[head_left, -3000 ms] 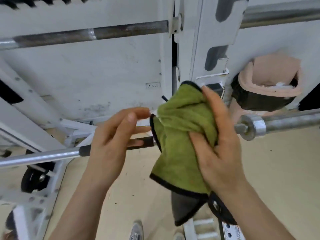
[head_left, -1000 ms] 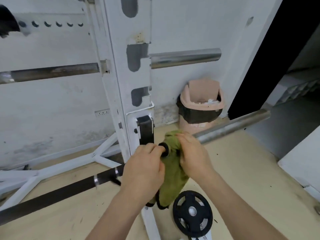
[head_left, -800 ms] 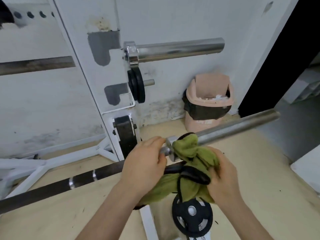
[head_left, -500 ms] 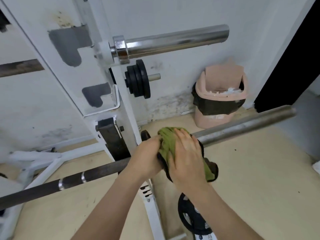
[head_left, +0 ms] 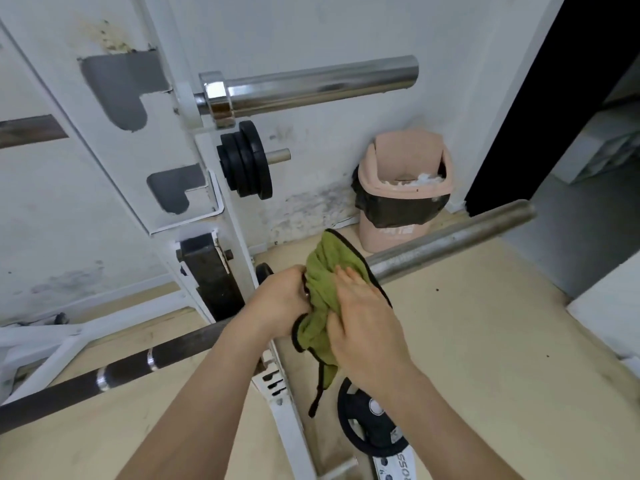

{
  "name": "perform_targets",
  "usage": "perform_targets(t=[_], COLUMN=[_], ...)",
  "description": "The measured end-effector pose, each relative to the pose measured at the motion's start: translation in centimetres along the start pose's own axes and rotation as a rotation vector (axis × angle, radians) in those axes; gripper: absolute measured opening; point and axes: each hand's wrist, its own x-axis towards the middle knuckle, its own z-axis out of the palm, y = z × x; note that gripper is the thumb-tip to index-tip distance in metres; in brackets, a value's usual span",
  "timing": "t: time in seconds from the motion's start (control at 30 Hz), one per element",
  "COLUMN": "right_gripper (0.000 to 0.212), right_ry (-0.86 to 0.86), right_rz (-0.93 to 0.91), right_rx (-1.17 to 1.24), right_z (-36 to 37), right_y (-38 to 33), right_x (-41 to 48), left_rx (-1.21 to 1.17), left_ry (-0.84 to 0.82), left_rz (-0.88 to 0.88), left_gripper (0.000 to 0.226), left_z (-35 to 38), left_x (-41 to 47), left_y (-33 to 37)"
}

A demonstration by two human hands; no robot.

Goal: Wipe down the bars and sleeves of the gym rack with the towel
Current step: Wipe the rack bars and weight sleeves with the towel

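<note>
A green towel point(head_left: 323, 282) with black edging is bunched around the inner end of the lower barbell's dull steel sleeve point(head_left: 450, 242). My right hand point(head_left: 363, 317) presses the towel against the sleeve from the near side. My left hand point(head_left: 280, 303) grips the bar at the collar, just left of the towel, touching its edge. The dark shaft point(head_left: 121, 368) of that barbell runs down to the left. A second barbell's shiny chrome sleeve point(head_left: 311, 84) sticks out higher up from the white rack upright point(head_left: 156, 133).
Small black plates point(head_left: 246, 164) hang on a peg of the rack. A black weight plate point(head_left: 370, 424) leans by the rack's foot under my right forearm. A pink bin point(head_left: 403, 188) with a black liner stands against the wall. A dark doorway point(head_left: 540, 98) opens at the right.
Over three seconds my view and hands shifted from the bar's shaft to its sleeve. In the last half second the towel has bunched higher on the sleeve while both hands stay at the collar.
</note>
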Motion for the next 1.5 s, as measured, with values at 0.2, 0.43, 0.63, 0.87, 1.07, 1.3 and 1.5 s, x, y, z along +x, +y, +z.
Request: perform_targets(t=[0.2, 0.43, 0.63, 0.87, 1.07, 1.3, 1.5], right_gripper=[0.028, 0.026, 0.040, 0.031, 0.055, 0.028, 0.036], right_ry=[-0.183, 0.083, 0.027, 0.107, 0.078, -0.052, 0.036], right_rz=[0.228, 0.186, 0.147, 0.201, 0.117, 0.408, 0.157], right_rx=[-0.031, 0.296, -0.128, 0.077, -0.040, 0.105, 0.199], right_z=[0.0, -0.8, 1.5, -0.5, 2.5, -0.3, -0.9], right_y=[-0.1, 1.3, -0.5, 0.0, -0.6, 0.4, -0.2], right_x=[8.2, 3.4, 4.6, 8.1, 1.0, 10.7, 3.4], left_rx=[0.073, -0.102, 0.055, -0.360, 0.035, -0.279, -0.076], left_ry=[0.224, 0.100, 0.225, 0.264, 0.136, 0.251, 0.097], left_rz=[0.131, 0.102, 0.169, 0.029, 0.045, 0.036, -0.028], left_gripper=[0.024, 0.065, 0.034, 0.062, 0.051, 0.052, 0.073], left_z=[1.6, -0.1, 1.7, 0.8, 1.2, 1.6, 0.8], left_x=[-2.9, -2.0, -2.6, -3.5, -2.1, -3.1, -1.4], left_y=[0.4, -0.2, -0.3, -0.2, 0.7, -0.1, -0.3])
